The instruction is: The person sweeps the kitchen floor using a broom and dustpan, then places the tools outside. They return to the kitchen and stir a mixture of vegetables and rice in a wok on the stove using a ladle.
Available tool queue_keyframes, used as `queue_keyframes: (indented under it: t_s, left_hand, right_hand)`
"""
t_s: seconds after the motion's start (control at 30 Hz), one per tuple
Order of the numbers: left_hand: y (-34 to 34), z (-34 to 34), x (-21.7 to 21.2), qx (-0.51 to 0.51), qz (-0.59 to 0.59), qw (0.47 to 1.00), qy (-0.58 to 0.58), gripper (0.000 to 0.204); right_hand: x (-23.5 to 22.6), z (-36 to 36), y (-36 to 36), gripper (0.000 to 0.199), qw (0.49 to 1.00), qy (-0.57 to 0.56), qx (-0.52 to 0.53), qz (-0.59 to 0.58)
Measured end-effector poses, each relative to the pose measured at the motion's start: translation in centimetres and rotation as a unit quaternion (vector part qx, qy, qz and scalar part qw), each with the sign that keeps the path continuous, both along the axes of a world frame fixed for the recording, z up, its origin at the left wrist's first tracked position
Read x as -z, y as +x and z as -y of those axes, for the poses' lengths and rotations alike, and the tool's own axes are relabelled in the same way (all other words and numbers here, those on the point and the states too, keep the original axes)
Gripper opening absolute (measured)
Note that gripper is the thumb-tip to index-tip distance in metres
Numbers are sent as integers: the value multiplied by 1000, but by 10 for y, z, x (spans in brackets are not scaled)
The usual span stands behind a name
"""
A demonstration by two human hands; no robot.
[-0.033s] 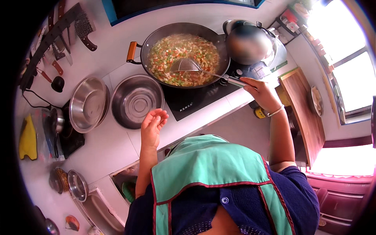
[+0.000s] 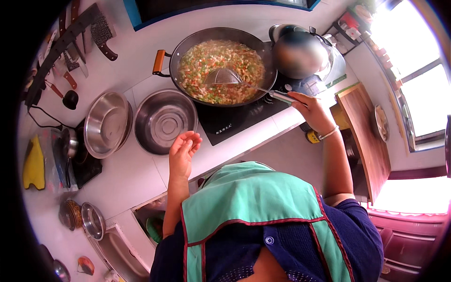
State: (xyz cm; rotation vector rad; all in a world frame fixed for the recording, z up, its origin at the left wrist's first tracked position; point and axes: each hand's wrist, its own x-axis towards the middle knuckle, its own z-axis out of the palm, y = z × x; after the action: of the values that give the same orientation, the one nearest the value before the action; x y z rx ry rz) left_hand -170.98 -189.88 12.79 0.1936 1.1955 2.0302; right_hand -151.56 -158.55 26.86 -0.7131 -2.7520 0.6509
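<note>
My right hand [image 2: 315, 113] is closed around the handle of a metal skimmer [image 2: 223, 76]. The skimmer's perforated head rests in a big dark wok [image 2: 273, 66]. Diced vegetables [image 2: 206, 54], orange, green and pale, fill the wok in liquid, with a little steam above them. My left hand [image 2: 184, 148] is held up by the near rim of a deep steel basin [image 2: 162, 113], its fingers loosely curled and slightly apart, with nothing in them. An orange side handle [image 2: 158, 62] sticks out on the wok's left.
The wok stands on a black cooktop [image 2: 230, 124]. Right of it is a round lidded pot [image 2: 296, 54]. More steel basins [image 2: 105, 124] stand on the left counter. Knives and a cleaver [image 2: 102, 35] hang on the wall rack. A wooden board [image 2: 364, 127] is at the right, and a sink [image 2: 117, 249] lower left.
</note>
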Motion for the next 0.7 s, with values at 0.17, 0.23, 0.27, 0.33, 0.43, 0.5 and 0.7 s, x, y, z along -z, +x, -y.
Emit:
queue_keyframes:
  t_s: [0.17,0.23,0.27,0.33,0.43,0.5,0.7]
  left_hand:
    - [10,3,-6,-54,-7,998,-14,24]
    - [12,6,-10,-66,-12,998,-20,24]
    - [13,7,-12,-69,-15,997,-23,24]
    - [15,9,-15,-73,-20,997,-31,25]
    - [13,8,-19,-67,-27,997,-41,24]
    - [10,9,-23,-58,-29,997,-35,24]
    - [-9,18,-22,-13,-28,999,-43,24]
  right_hand:
    - [23,-23,-16,28,996,-23,19,-81]
    - [24,-38,-17,27,990,-91,22,-102]
    - [21,-44,-16,27,986,-120,19,-114]
    - [11,-52,-20,28,980,-151,27,-126]
    - [13,-63,-37,28,981,-120,37,-148]
    - [18,-64,-51,28,989,-59,53,-127]
    - [42,-15,-70,29,997,-50,25,-62]
